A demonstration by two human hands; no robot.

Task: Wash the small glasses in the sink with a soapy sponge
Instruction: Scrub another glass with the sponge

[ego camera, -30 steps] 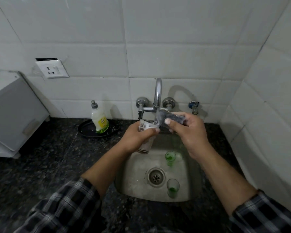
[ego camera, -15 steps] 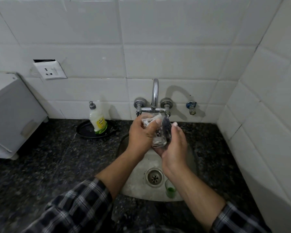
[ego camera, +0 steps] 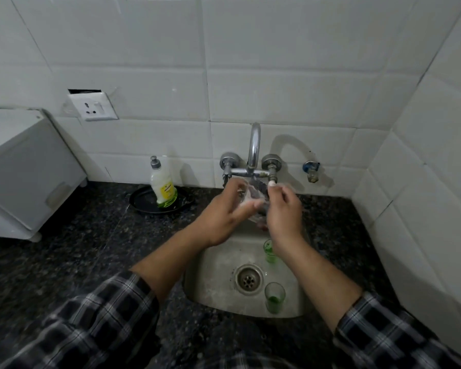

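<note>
Glass (ego camera: 251, 203) higher; bottle (ego camera: 163, 185) label seemingly illegible

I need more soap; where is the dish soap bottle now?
In the head view, the dish soap bottle stands on a black plate on the counter, left of the tap.

A dark speckled granite countertop (ego camera: 91, 249) is running beneath both forearms, and a small steel sink (ego camera: 216, 275) is sitting sunk into it, directly below the left hand (ego camera: 221, 214) and the right hand (ego camera: 284, 211). A first glass (ego camera: 270, 251), clear with a green base, is standing upright on the sink floor just under the right wrist. A second glass (ego camera: 274, 298) of the same kind is standing nearer the person, beside the drain (ego camera: 248, 279). Left of the left hand, by the wall, a round black dish (ego camera: 144, 202) is resting on the stone, carrying a dish-soap bottle (ego camera: 163, 186). Far left of that hand, a white appliance (ego camera: 24, 169) is standing on the counter.
</note>
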